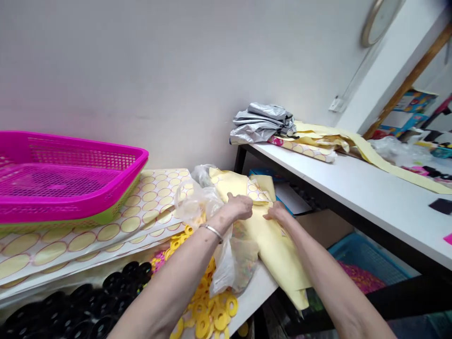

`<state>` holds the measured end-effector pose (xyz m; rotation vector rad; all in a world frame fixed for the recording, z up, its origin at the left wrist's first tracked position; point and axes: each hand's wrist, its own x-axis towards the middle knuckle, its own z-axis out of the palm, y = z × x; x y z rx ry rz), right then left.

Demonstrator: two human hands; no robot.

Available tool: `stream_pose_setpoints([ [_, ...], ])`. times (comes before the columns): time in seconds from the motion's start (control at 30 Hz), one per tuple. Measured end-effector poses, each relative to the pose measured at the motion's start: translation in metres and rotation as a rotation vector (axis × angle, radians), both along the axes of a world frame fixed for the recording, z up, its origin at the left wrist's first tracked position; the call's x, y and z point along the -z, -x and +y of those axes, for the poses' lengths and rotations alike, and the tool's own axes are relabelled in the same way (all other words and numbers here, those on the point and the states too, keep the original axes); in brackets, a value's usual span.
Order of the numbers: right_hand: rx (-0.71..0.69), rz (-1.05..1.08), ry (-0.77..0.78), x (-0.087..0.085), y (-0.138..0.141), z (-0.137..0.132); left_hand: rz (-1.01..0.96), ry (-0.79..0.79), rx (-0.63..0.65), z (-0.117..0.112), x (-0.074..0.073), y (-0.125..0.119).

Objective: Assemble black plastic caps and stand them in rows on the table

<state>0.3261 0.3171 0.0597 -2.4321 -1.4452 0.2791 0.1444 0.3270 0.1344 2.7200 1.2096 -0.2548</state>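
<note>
A pale yellow sheet [271,249], with circles printed on its white side, lies crumpled and folded over the table corner, one end hanging off the edge. My left hand [240,207], with a silver bangle on its wrist, is closed on the sheet's folded part. Just to its right, my right hand [277,212] pinches the same sheet. Below my left hand lies a clear plastic bag [236,259] with small coloured bits in it. Yellow rings [221,318] are heaped beside the bag, partly behind my left forearm.
A magenta basket [70,205] stands on circle-printed sheets [151,193] at left, above black rings [102,301]. At right, a white table [353,179] carries folded silver material [261,122] and yellow strips. A blue basket [370,254] sits beneath it.
</note>
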Motion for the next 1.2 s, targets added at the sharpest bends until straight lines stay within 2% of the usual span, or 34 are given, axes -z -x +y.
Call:
stream_pose_setpoints([
  [0.1, 0.026, -0.076, 0.056, 0.003, -0.002, -0.004, 0.125, 0.018, -0.045, 0.011, 0.036, -0.028],
  [0.2, -0.014, -0.211, -0.002, 0.012, 0.013, -0.022, 0.159, 0.016, -0.063, 0.017, 0.068, -0.030],
  [0.3, -0.176, -0.321, -0.060, 0.028, 0.034, -0.043, 0.141, 0.028, -0.049, 0.024, 0.089, -0.031],
  [0.37, -0.294, -0.345, -0.037, 0.040, 0.043, -0.053, 0.134, 0.036, -0.045, 0.028, 0.095, -0.036],
  [0.47, -0.386, -0.353, 0.011, 0.053, 0.044, -0.058, 0.153, 0.052, -0.048, 0.030, 0.092, -0.044],
  [0.53, -0.405, -0.359, 0.012, 0.055, 0.042, -0.058, 0.166, 0.061, -0.038, 0.030, 0.081, -0.046],
  [0.6, -0.420, -0.360, -0.003, 0.052, 0.042, -0.057, 0.157, 0.044, -0.017, 0.029, 0.062, -0.042],
  [0.73, -0.452, -0.342, -0.032, 0.041, 0.046, -0.056, 0.062, -0.140, -0.006, 0.020, 0.019, -0.009],
  [0.83, -0.461, -0.309, -0.053, 0.035, 0.048, -0.058, -0.047, -0.340, -0.075, 0.009, -0.002, 0.029],
  [0.93, -0.469, -0.260, -0.100, 0.025, 0.049, -0.067, -0.298, -0.495, -0.138, -0.005, -0.002, 0.064],
  [1.0, -0.464, -0.219, -0.151, 0.016, 0.055, -0.078, -0.547, -0.576, -0.193, -0.017, 0.005, 0.081],
  [1.07, -0.452, -0.182, -0.205, 0.006, 0.067, -0.093, -0.815, -0.649, -0.321, -0.029, 0.014, 0.093],
  [1.13, -0.450, -0.082, -0.278, 0.000, 0.087, -0.106, -1.023, -0.621, -0.510, -0.041, 0.023, 0.098],
  [1.2, -0.452, 0.177, -0.367, -0.001, 0.111, -0.113, -1.104, -0.427, -0.627, -0.049, 0.032, 0.099],
])
